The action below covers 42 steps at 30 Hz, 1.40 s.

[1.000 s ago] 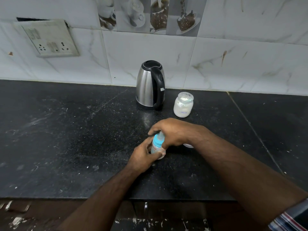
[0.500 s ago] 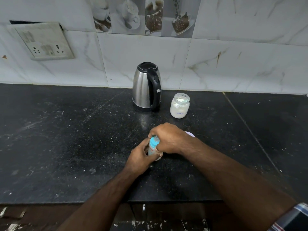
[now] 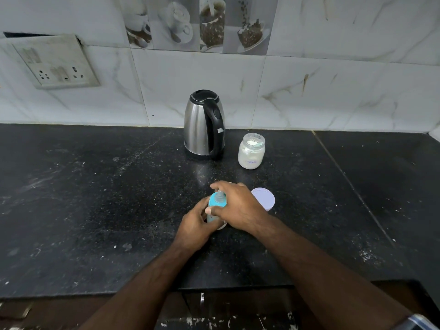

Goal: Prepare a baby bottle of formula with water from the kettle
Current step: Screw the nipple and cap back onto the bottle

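Observation:
A small baby bottle (image 3: 215, 206) with a blue collar and clear teat stands on the black counter (image 3: 95, 198). My left hand (image 3: 194, 226) grips the bottle's body from the left. My right hand (image 3: 238, 207) closes over the blue collar from the right and above. Behind them a steel kettle (image 3: 202, 125) with a black handle stands by the wall, its lid down. Right of the kettle sits an open glass jar (image 3: 251, 150) of white formula powder. The jar's pale lid (image 3: 264, 198) lies flat just right of my right hand.
A white tiled wall (image 3: 333, 91) backs the counter, with a socket plate (image 3: 54, 63) at upper left. The counter's front edge (image 3: 119, 292) runs below my forearms. A seam (image 3: 352, 186) crosses the counter at right.
The camera view shifted slightly. Both hands stay on the bottle; my right hand has turned a little on the collar, showing more of the teat and the pale lid.

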Each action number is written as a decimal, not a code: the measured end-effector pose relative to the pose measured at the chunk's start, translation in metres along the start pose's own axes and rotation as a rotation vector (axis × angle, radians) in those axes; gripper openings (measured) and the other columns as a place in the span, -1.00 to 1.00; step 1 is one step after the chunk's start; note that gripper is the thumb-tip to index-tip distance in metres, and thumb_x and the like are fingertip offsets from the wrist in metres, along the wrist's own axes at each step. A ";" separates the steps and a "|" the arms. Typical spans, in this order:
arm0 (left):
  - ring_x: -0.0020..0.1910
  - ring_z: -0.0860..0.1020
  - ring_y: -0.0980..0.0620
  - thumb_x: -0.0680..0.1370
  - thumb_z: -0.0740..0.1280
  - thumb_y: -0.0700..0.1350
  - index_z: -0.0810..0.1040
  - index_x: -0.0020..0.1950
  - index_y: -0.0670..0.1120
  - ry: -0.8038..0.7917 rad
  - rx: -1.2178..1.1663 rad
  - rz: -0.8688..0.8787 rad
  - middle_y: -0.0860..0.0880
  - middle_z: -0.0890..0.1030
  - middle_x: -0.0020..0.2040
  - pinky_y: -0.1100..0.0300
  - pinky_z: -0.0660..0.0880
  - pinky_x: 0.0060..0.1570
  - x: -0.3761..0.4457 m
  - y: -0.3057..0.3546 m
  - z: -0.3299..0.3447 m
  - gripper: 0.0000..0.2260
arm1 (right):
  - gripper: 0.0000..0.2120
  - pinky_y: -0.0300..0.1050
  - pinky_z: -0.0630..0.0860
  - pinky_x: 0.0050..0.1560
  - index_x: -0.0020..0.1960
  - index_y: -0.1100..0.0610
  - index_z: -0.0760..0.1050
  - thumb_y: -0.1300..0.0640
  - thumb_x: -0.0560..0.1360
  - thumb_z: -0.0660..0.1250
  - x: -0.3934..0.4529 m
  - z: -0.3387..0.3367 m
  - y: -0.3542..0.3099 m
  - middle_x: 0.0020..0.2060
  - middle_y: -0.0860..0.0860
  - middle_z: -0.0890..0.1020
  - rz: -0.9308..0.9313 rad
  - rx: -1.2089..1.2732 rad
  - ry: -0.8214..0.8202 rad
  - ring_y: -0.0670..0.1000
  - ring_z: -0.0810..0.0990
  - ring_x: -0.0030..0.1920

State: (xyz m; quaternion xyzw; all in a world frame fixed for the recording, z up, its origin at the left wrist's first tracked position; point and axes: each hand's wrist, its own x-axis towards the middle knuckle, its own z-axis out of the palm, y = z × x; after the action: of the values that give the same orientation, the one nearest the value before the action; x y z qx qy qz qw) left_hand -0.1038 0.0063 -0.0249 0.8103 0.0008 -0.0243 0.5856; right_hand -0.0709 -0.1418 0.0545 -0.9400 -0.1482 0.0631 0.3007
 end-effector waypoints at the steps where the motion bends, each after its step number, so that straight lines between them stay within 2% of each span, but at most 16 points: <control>1: 0.02 0.63 0.35 0.47 0.54 -0.07 0.55 0.24 0.33 0.002 0.002 0.006 0.31 0.69 0.05 0.53 0.47 -0.10 0.001 -0.001 0.001 -0.56 | -0.32 -0.09 0.43 0.29 0.46 -0.12 0.42 -0.08 0.39 0.57 -0.001 0.002 0.004 0.27 -0.09 0.59 0.005 0.082 0.007 -0.05 0.40 0.36; 4: 0.10 0.64 0.33 0.46 0.58 -0.12 0.57 0.35 0.19 -0.003 -0.030 0.010 0.30 0.69 0.12 0.43 0.52 0.09 0.005 -0.004 0.002 -0.50 | -0.32 -0.19 0.55 0.21 0.45 -0.09 0.45 0.06 0.39 0.63 -0.001 -0.002 0.020 0.19 -0.15 0.62 0.034 0.450 -0.070 -0.16 0.61 0.20; 6: 0.16 0.63 0.32 0.46 0.60 -0.17 0.55 0.34 0.17 -0.010 -0.057 0.020 0.33 0.67 0.16 0.38 0.53 0.19 0.006 -0.007 0.003 -0.48 | -0.58 -0.28 0.58 0.05 0.35 0.00 0.52 0.11 0.53 0.52 0.004 -0.012 0.035 0.11 -0.12 0.69 0.100 0.664 -0.090 -0.19 0.67 0.06; 8: 0.21 0.62 0.31 0.45 0.60 -0.19 0.52 0.33 0.20 -0.010 -0.066 0.019 0.35 0.65 0.20 0.37 0.50 0.24 0.007 -0.009 0.005 -0.45 | -0.79 -0.24 0.58 -0.07 0.23 0.05 0.60 0.02 0.64 0.37 0.010 -0.025 0.049 0.01 -0.06 0.76 0.234 0.779 0.007 -0.14 0.68 -0.04; 9: 0.22 0.62 0.29 0.45 0.61 -0.18 0.52 0.34 0.20 -0.009 -0.074 0.017 0.33 0.66 0.21 0.34 0.50 0.26 0.007 -0.010 0.005 -0.44 | -0.79 -0.21 0.59 -0.08 0.18 0.05 0.63 -0.02 0.64 0.35 0.014 -0.029 0.056 -0.02 -0.03 0.77 0.290 0.756 0.093 -0.12 0.69 -0.08; 11: 0.24 0.62 0.26 0.44 0.61 -0.16 0.51 0.36 0.20 -0.003 -0.083 0.013 0.30 0.66 0.22 0.28 0.51 0.28 0.008 -0.012 0.006 -0.43 | -0.75 -0.19 0.57 0.04 0.23 0.10 0.63 0.03 0.59 0.44 0.025 -0.034 0.067 0.04 0.03 0.75 0.330 0.508 0.205 -0.06 0.70 -0.02; 14: 0.22 0.62 0.31 0.43 0.61 -0.11 0.51 0.33 0.26 0.002 -0.060 0.012 0.34 0.65 0.21 0.34 0.52 0.25 0.007 -0.011 0.005 -0.44 | -0.43 -0.16 0.47 0.28 0.46 0.08 0.49 0.15 0.49 0.52 0.039 -0.026 0.064 0.30 0.03 0.63 0.245 0.135 0.058 -0.01 0.61 0.23; 17: 0.21 0.61 0.34 0.44 0.61 -0.12 0.50 0.31 0.31 0.002 -0.054 0.009 0.38 0.64 0.20 0.42 0.52 0.17 0.006 -0.010 0.004 -0.43 | -0.26 -0.10 0.40 0.40 0.56 0.03 0.36 0.09 0.44 0.56 0.051 -0.014 0.055 0.47 0.04 0.49 0.143 0.003 -0.096 0.04 0.50 0.40; 20: 0.19 0.60 0.38 0.45 0.61 -0.10 0.48 0.36 0.27 -0.009 -0.049 0.005 0.44 0.62 0.18 0.50 0.50 0.04 0.004 -0.008 0.003 -0.41 | -0.32 -0.10 0.37 0.42 0.54 0.03 0.40 0.05 0.47 0.53 0.056 -0.007 0.052 0.48 0.03 0.50 0.105 -0.021 -0.148 0.03 0.48 0.44; 22: 0.18 0.60 0.38 0.45 0.61 -0.10 0.49 0.37 0.25 -0.001 -0.051 0.003 0.38 0.64 0.19 0.51 0.50 0.02 0.004 -0.009 0.003 -0.42 | -0.44 -0.12 0.40 0.38 0.46 0.03 0.50 0.07 0.49 0.52 0.057 -0.004 0.053 0.42 0.00 0.56 0.069 -0.048 -0.157 0.02 0.53 0.39; 28: 0.23 0.60 0.35 0.44 0.61 -0.11 0.48 0.36 0.26 -0.004 -0.062 0.014 0.39 0.62 0.22 0.44 0.49 0.19 0.006 -0.011 0.004 -0.42 | -0.77 -0.04 0.57 0.19 0.20 0.03 0.66 0.13 0.55 0.41 0.053 0.001 0.054 0.14 -0.02 0.70 0.096 -0.005 -0.149 0.01 0.65 0.14; 32: 0.25 0.61 0.27 0.43 0.61 -0.12 0.51 0.36 0.23 -0.010 -0.093 0.015 0.31 0.65 0.23 0.31 0.51 0.26 0.008 -0.014 0.005 -0.43 | -0.82 -0.15 0.63 -0.22 0.09 0.00 0.65 0.20 0.54 0.38 0.050 -0.007 0.047 0.08 -0.01 0.68 0.216 0.290 -0.102 -0.03 0.68 -0.05; 33: 0.25 0.61 0.28 0.43 0.61 -0.11 0.50 0.35 0.24 -0.011 -0.097 0.013 0.31 0.65 0.23 0.32 0.51 0.25 0.008 -0.014 0.005 -0.43 | -0.80 -0.14 0.66 -0.22 0.06 0.00 0.65 0.24 0.52 0.38 0.048 -0.011 0.044 0.06 0.02 0.67 0.245 0.410 -0.125 -0.02 0.68 -0.08; 35: 0.24 0.61 0.30 0.41 0.61 -0.05 0.49 0.34 0.28 -0.013 -0.098 0.007 0.35 0.64 0.22 0.40 0.52 0.17 0.006 -0.012 0.004 -0.42 | -0.72 -0.04 0.70 -0.05 0.04 0.02 0.66 0.34 0.46 0.37 0.043 -0.023 0.038 0.08 0.10 0.67 0.268 0.603 -0.193 0.03 0.69 0.00; 38: 0.21 0.61 0.33 0.34 0.59 0.09 0.47 0.34 0.33 -0.018 -0.118 -0.008 0.39 0.64 0.21 0.46 0.56 -0.03 0.004 -0.008 0.003 -0.39 | -0.62 0.02 0.66 0.15 0.14 0.02 0.63 0.39 0.46 0.30 0.034 -0.043 0.033 0.18 0.12 0.64 0.280 0.797 -0.266 0.08 0.66 0.17; 42: 0.20 0.63 0.29 0.38 0.61 0.03 0.47 0.41 0.26 -0.024 -0.123 -0.015 0.36 0.65 0.21 0.43 0.59 -0.10 0.004 -0.007 0.002 -0.36 | -0.69 0.08 0.59 0.29 0.22 0.03 0.64 0.28 0.60 0.25 0.027 -0.055 0.021 0.26 0.07 0.63 0.261 0.940 -0.166 0.05 0.63 0.26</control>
State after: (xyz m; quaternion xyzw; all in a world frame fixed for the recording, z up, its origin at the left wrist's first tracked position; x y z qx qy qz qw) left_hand -0.1006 0.0061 -0.0325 0.7722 0.0014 -0.0384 0.6342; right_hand -0.0287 -0.1794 0.0859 -0.7052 -0.0084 0.2349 0.6689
